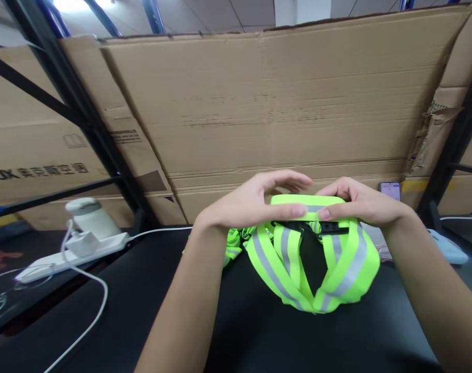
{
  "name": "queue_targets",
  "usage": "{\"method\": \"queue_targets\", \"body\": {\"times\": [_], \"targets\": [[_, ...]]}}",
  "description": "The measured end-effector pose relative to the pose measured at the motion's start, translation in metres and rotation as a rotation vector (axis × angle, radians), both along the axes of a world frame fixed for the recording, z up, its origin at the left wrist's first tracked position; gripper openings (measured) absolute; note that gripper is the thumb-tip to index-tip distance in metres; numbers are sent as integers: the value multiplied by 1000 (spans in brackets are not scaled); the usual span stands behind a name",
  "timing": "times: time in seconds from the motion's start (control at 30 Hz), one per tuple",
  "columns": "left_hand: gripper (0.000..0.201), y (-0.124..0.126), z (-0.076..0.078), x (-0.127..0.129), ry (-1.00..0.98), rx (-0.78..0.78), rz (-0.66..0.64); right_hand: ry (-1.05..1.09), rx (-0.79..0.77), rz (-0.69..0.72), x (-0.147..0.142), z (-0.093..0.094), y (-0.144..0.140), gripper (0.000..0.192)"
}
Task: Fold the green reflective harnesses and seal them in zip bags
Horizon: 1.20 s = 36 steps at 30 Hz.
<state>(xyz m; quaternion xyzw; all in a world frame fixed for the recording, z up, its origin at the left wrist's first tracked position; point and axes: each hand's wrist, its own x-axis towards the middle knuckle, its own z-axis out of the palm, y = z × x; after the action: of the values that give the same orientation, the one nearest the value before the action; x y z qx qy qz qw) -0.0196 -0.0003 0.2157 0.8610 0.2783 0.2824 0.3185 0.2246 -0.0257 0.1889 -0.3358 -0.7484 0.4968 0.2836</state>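
Observation:
A neon-yellow reflective strap vest (347, 282) with grey stripes hangs in loops over the black table, folded at its top. My right hand (358, 202) pinches the folded top, thumb in front and fingers curled behind. My left hand (259, 199) is at the other end of the fold, its thumb lying along the front of the band and its fingers stretched out above it, apart from the fabric. A black buckle (333, 228) sits just under my right thumb. Behind my left wrist lies a bunched yellow reflective strap piece (233, 246), partly hidden.
A white power strip (100, 252) with a plugged-in charger and cable lies at left beside a pale lidded cup (92, 215). Cardboard sheets (259, 114) wall off the back. A phone (390, 190) leans at back right, near a light-blue object (447, 247).

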Motion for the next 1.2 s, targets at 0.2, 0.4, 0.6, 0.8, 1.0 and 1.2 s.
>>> {"method": "queue_targets", "body": {"times": [0.2,0.4,0.6,0.8,1.0,1.2], "targets": [[47,27,-15,-10,228,-409,-215,56,-83,24,5,-3,7,30],[61,41,-29,-19,-27,-423,-75,231,-137,-4,4,-9,12,32],[44,12,-13,-16,-135,-385,-5,293,-127,-44,-7,-8,-1,44],[34,11,-2,-11,-304,-294,135,288,-28,-93,1,-11,16,66],[32,56,-27,-9,-33,-384,106,-129,38,-215,18,-35,58,44],[21,66,-41,9,-121,44,549,37,508,-655,-14,-46,69,28]]}}
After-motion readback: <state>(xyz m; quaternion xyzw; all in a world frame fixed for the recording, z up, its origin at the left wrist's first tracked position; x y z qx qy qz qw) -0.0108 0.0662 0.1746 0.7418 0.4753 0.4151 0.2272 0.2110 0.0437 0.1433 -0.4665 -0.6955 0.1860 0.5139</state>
